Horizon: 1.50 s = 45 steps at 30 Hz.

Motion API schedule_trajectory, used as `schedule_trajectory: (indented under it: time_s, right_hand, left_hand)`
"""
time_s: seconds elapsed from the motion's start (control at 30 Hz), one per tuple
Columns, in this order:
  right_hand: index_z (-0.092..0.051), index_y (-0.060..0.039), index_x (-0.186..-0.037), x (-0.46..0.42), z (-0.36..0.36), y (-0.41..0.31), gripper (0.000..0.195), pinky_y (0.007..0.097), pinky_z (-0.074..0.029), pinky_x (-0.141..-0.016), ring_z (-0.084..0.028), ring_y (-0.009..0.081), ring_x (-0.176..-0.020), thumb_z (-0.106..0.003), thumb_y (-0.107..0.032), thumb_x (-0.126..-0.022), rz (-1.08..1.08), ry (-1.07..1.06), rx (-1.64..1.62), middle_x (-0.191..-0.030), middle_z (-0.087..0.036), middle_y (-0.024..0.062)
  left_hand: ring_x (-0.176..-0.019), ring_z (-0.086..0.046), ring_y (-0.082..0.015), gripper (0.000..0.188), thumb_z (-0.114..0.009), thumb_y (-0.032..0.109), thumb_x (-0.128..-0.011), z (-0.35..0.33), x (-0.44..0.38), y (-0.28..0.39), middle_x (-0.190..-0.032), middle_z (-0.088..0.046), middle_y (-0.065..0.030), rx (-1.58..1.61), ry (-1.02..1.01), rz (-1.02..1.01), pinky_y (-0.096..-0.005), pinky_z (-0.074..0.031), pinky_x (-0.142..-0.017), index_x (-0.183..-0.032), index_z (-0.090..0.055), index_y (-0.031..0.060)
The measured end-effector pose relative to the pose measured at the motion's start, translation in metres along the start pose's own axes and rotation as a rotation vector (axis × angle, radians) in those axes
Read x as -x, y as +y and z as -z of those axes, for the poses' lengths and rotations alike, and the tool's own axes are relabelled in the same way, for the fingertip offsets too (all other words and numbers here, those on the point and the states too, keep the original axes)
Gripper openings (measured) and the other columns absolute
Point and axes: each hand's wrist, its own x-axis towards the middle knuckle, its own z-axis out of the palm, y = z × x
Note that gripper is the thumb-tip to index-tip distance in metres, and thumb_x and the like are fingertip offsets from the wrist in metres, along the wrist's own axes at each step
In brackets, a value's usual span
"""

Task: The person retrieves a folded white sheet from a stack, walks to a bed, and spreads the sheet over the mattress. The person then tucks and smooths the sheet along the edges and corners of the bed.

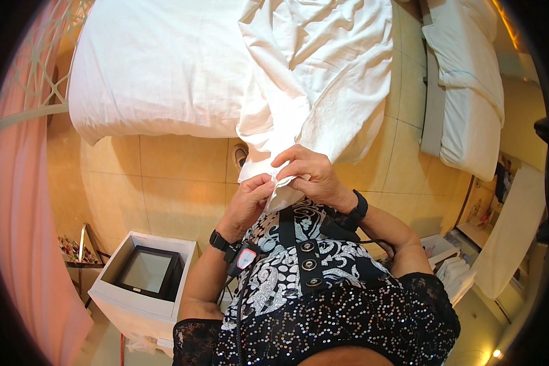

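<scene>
In front of my waist, a white cloth sheet [343,98] is gathered at one edge between my two hands. My left hand [249,199] pinches that edge between thumb and fingers. Beside it, my right hand [313,171] grips a folded bit of the same edge with thumb and forefinger. From my hands the creased sheet runs up onto a bed [160,68] covered in white. A lower part of it hangs off the bed's near side. What the fingertips press on inside the fold is hidden.
A white box [142,293] with a black-framed item [146,271] inside stands at lower left. A pink curtain [23,206] hangs along the left. Another white-covered bed [471,91] is at right. A shoe [240,155] shows on the tiled floor [183,201].
</scene>
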Motion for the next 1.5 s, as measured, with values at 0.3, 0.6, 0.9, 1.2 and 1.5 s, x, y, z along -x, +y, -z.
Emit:
schedule_trajectory:
  time_s: [0.3,0.6,0.9,1.2,1.5]
  right_hand:
    - [-0.063,-0.0033,-0.082,0.002,0.006,-0.009,0.031,0.0283,-0.043,-0.066,-0.054,0.0207,-0.078,-0.054,0.014,-0.058,0.074,0.036,0.126,-0.083,-0.057,0.0067]
    - [-0.062,-0.0056,-0.079,-0.008,0.01,-0.011,0.026,0.0304,-0.04,-0.059,-0.051,0.0222,-0.066,-0.061,0.007,-0.057,0.198,0.024,0.307,-0.071,-0.054,0.005]
    - [-0.06,-0.0065,-0.088,-0.017,-0.001,-0.012,0.023,0.0323,-0.041,-0.064,-0.054,0.0238,-0.07,-0.064,-0.003,-0.066,-0.061,0.067,0.158,-0.074,-0.057,0.006]
    - [-0.059,-0.002,-0.084,-0.017,-0.003,-0.001,0.016,0.0308,-0.045,-0.059,-0.059,0.024,-0.065,-0.061,-0.004,-0.068,-0.193,-0.051,0.089,-0.073,-0.061,0.0103]
    - [-0.056,-0.0002,-0.076,-0.008,-0.011,0.01,0.013,0.029,-0.044,-0.054,-0.057,0.0225,-0.059,-0.063,-0.009,-0.068,-0.327,-0.122,0.047,-0.067,-0.058,0.0116]
  left_hand:
    - [-0.069,-0.05,-0.0024,0.012,-0.051,0.016,-0.089,0.0,-0.005,0.004,-0.081,-0.057,0.003,-0.023,0.151,-0.251,-0.0169,-0.04,-0.062,-0.089,-0.055,0.0049]
    - [-0.071,-0.048,-0.0038,0.015,-0.051,0.013,-0.089,-0.012,0.0,0.014,-0.079,-0.056,0.0023,-0.394,0.252,-0.548,-0.0179,-0.04,-0.063,-0.091,-0.055,-0.0002]
    - [-0.069,-0.049,-0.0052,0.014,-0.057,0.008,-0.084,-0.02,0.008,0.022,-0.075,-0.057,0.0013,-0.603,0.211,-0.588,-0.0193,-0.04,-0.061,-0.094,-0.057,-0.0016]
    - [-0.071,-0.054,-0.0106,0.031,-0.069,0.006,-0.07,-0.022,0.01,0.027,-0.08,-0.059,-0.0057,-0.854,0.147,-0.575,-0.0231,-0.044,-0.065,-0.097,-0.055,-0.0001]
    - [-0.063,-0.05,-0.008,0.017,-0.065,0.002,-0.073,-0.012,0.009,0.016,-0.07,-0.054,-0.0018,-0.951,0.243,-0.479,-0.0217,-0.04,-0.057,-0.086,-0.054,0.0006]
